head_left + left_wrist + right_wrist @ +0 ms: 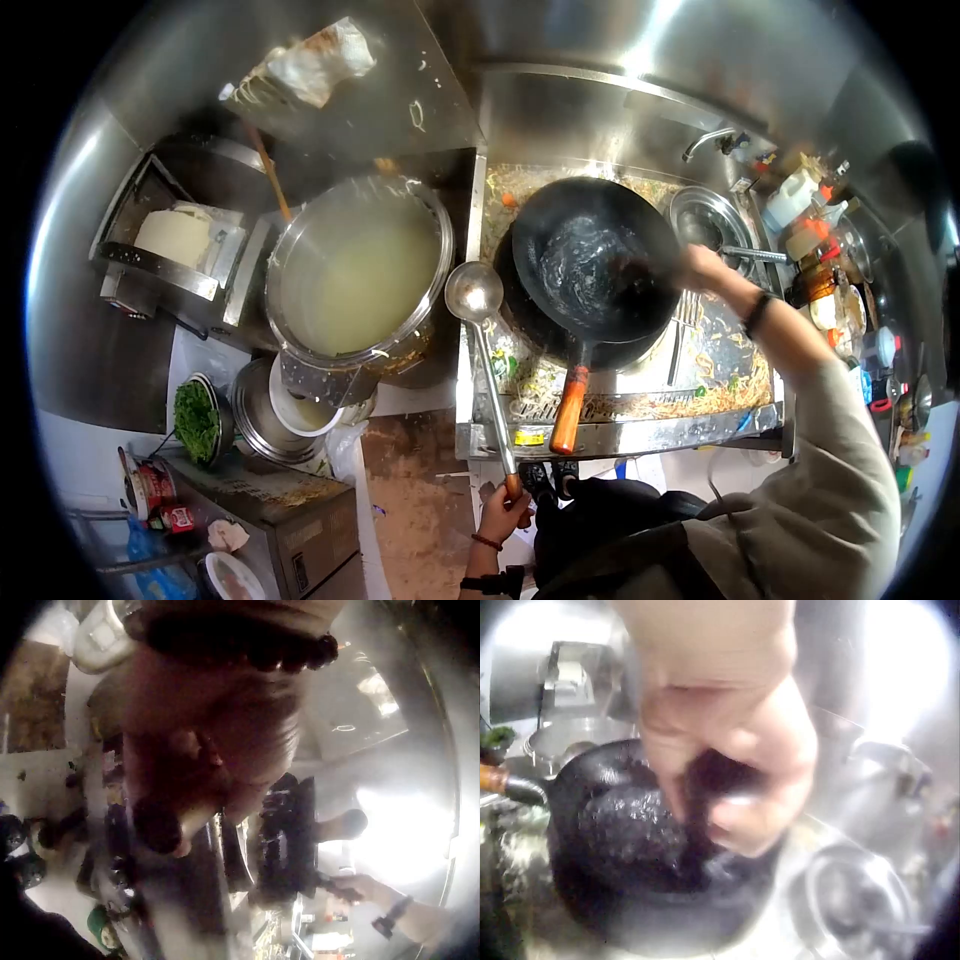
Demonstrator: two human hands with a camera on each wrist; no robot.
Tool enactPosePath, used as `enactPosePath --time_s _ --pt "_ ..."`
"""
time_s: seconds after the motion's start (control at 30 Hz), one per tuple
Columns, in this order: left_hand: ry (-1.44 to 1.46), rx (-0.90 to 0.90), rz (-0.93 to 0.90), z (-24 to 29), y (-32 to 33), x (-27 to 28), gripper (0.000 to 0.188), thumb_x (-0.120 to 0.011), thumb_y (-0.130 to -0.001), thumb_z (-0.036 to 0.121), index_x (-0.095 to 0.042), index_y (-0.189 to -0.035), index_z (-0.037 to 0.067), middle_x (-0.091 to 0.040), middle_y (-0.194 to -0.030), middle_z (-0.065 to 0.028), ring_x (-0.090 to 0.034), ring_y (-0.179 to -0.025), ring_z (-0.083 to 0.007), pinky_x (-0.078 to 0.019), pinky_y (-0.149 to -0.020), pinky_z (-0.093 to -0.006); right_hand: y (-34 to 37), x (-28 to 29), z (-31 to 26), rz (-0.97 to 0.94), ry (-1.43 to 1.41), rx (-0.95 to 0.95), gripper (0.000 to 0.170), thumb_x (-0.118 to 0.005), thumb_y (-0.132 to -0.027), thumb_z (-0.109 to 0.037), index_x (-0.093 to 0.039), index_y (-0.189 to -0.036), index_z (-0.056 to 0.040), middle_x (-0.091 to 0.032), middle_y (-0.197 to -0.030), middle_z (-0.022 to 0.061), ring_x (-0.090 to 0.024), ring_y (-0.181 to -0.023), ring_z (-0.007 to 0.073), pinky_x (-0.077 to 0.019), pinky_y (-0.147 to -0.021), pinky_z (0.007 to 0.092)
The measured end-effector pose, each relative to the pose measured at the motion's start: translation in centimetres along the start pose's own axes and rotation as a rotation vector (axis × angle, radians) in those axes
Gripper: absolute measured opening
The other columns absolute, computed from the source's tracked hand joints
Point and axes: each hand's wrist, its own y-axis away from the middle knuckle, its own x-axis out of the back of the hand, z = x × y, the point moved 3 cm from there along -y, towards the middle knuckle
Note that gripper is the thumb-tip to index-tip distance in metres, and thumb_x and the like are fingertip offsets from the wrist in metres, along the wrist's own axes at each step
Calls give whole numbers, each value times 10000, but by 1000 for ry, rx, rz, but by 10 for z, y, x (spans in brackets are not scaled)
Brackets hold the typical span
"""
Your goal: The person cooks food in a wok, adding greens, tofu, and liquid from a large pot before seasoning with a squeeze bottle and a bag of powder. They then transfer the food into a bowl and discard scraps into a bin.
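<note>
My left hand (497, 515) grips the wooden end of a long metal ladle (488, 378), its round bowl up between the pot and the wok. In the left wrist view the curled left hand (214, 742) is dark, with the handle's end showing below the fingers. A black wok (560, 235) with a wooden handle (570, 410) sits on the stove, wet and shiny inside. Over the wok's right side, my right hand (705, 268) holds something dark down into it. In the right wrist view the fingers curl round this dark object (720, 776); its kind is blurred.
A large pot of cloudy liquid (360, 275) stands left of the wok. To the right are a metal bowl (690, 205), a tap (708, 140) and several bottles (795, 200). Food scraps (735, 365) litter the stove top. Chopped greens (197, 420) fill a bowl at lower left.
</note>
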Motion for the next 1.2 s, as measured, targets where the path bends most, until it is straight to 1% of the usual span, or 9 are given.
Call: enactPosePath --time_s 0.1,0.23,0.37,0.53,0.6,0.7,0.87,0.97,1.2 --pt "-419 -221 168 -7 -9 9 459 -695 -799 209 -514 -1145 -32 -619 -855 -112 -623 -738 -191 -512 -654 -328 -6 -13 -76 8 -486 -214 314 -682 -743 -208 -658 -1019 -61 -662 -801 167 -641 -715 243 -505 -666 351" --pt "-305 -501 432 68 29 0 424 -658 -827 150 -498 -1181 -18 -589 -991 -105 -593 -818 -156 -500 -724 -288 47 -42 -34 72 -259 167 468 -740 -673 -312 -647 -1048 -48 -667 -915 179 -652 -836 294 -508 -781 344" --pt "215 -428 -111 111 6 -50 422 -496 -931 85 -354 -1313 -22 -551 -1083 -94 -570 -950 -140 -497 -813 -280 -17 -21 10 129 -21 -132 372 -717 -721 -294 -660 -1007 -62 -662 -892 182 -660 -818 269 -524 -750 359" --pt "315 -189 -232 140 -30 -92 245 -515 -933 174 -449 -1100 8 -566 -880 -57 -536 -602 -86 -427 -501 -214 31 1 -162 -89 -1043 -348 341 -688 -772 -189 -640 -1090 -79 -613 -714 37 -565 -573 127 -487 -505 297" --pt "313 -257 -179 145 -36 -95 167 -542 -918 172 -465 -976 35 -521 -737 -24 -420 -458 -52 -301 -384 -196 69 7 -139 -268 -813 -40 480 -682 -748 -307 -612 -1152 -58 -643 -912 96 -585 -870 186 -459 -807 298" --pt "418 -240 -221 153 -32 -93 155 -547 -910 155 -463 -968 39 -503 -725 -19 -408 -454 -50 -281 -384 -184 93 43 -35 -458 -308 -54 433 -753 -720 -253 -653 -1130 -158 -652 -1063 84 -606 -893 195 -491 -781 269" --pt "676 -28 -447 155 -47 -88 223 -515 -855 32 -450 -1068 28 -499 -756 -58 -507 -591 -154 -382 -482 -255 -33 94 -9 -49 464 -117 185 -604 -784 -304 -654 -861 -144 -645 -791 74 -629 -741 224 -501 -650 337" --pt "860 153 -501 153 -63 -93 268 -501 -877 68 -445 -1131 4 -497 -809 -65 -506 -615 -150 -396 -492 -248 -89 73 -47 246 902 277 265 -596 -811 -264 -623 -1025 -110 -573 -1116 132 -628 -801 237 -527 -713 368" --pt "630 163 -653 183 -58 -126 104 -492 -887 45 -451 -977 76 -439 -710 -17 -427 -535 -100 -417 -464 -265 44 55 49 84 195 -171 302 -666 -696 -291 -641 -978 -185 -650 -832 116 -637 -823 308 -513 -725 410"
